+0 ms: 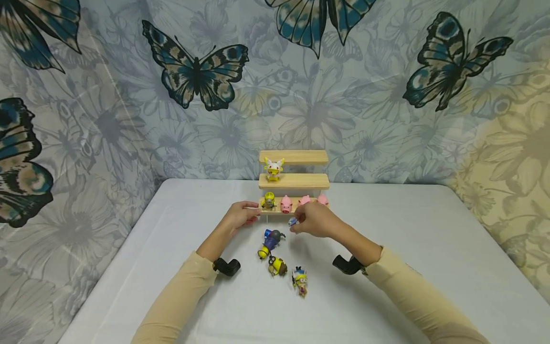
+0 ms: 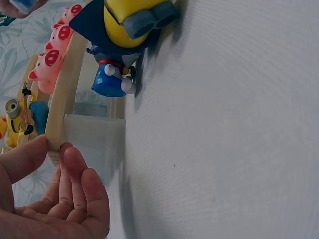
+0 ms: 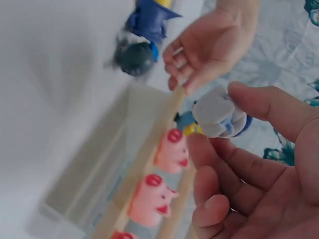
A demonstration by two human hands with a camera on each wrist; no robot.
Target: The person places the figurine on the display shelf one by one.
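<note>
Small grey-blue figure point(image 3: 219, 112) pinched just above wooden shelf point(image 1: 294, 181) bottom step

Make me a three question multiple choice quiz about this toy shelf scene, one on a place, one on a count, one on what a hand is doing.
1. Where is the yellow-eared figure?
A. middle step
B. on the table
C. in the left hand

2. How many pink pigs are on the bottom step?
A. one
B. three
C. five

3. What is the right hand doing?
A. lying flat
B. pinching a small grey-blue toy
C. gripping the shelf

Answers: 1 A, it stands on the middle board. 2 B, three sit in a row. 3 B, thumb and fingers pinch it.
</note>
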